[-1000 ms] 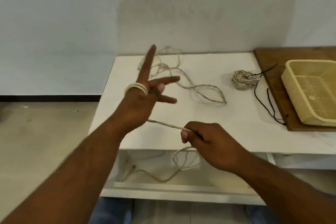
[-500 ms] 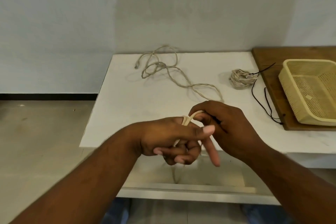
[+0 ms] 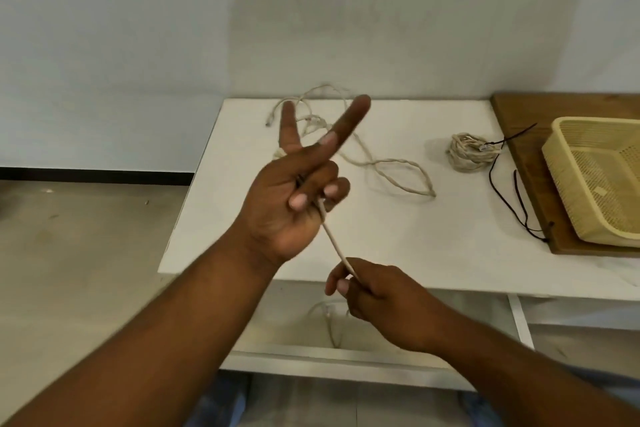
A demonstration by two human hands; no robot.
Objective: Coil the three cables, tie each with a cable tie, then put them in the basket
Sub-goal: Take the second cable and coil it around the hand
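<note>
Left hand (image 3: 291, 198) is up over the table (image 3: 381, 239), two fingers spread in a V, the others curled down onto the cable (image 3: 334, 243). Right hand (image 3: 381, 295) pinches that cable lower down, taut between the two, with the tail hanging below the table edge. I read this as winding turns round the V. I'd feed with light, even tension, lay each turn beside the last, and hold the V wide. Loose cable (image 3: 391, 166) lies at the back; one coil (image 3: 467, 152) sits near the basket (image 3: 568, 191).
</note>
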